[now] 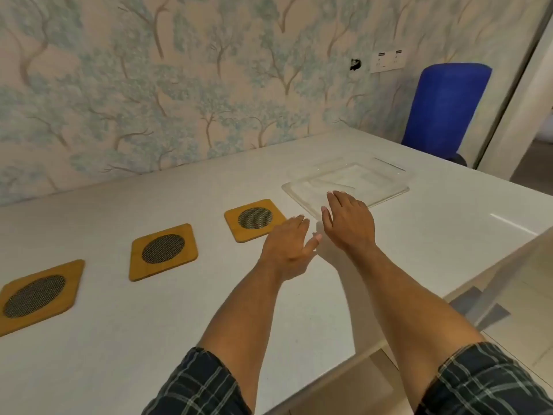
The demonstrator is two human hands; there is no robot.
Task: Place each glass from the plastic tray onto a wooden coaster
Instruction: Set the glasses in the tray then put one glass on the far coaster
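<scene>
Three wooden coasters run in a row left of the plastic tray on the white bench, all bare, likely spaced for one glass each. We make out no glass in the tray. Left hand and right hand, each grip spread and holding nothing, hover at the tray's near corner.
</scene>
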